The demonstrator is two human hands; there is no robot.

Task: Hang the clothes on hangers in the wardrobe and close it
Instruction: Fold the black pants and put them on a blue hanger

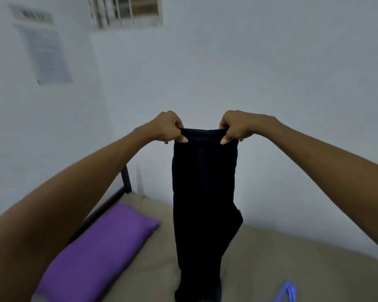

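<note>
Evidently I have the dark trousers (204,192) up in the air by their top edge, my left hand (168,127) pinching one corner and my right hand (236,127) pinching the other, thumb and curled fingers clamped on the cloth. Holding them at two corners, arms out, lets the fabric drop straight, which I judge is how I want it before it goes over a hanger. They hang above the bed (271,258), lower end reaching down near the mattress, between the purple pillow (96,251) and a blue hanger (287,290) at the frame's bottom edge. The garment is near-black, narrow, folded lengthwise as far as I can tell, limp and smooth. No wardrobe shows in this view.
</note>
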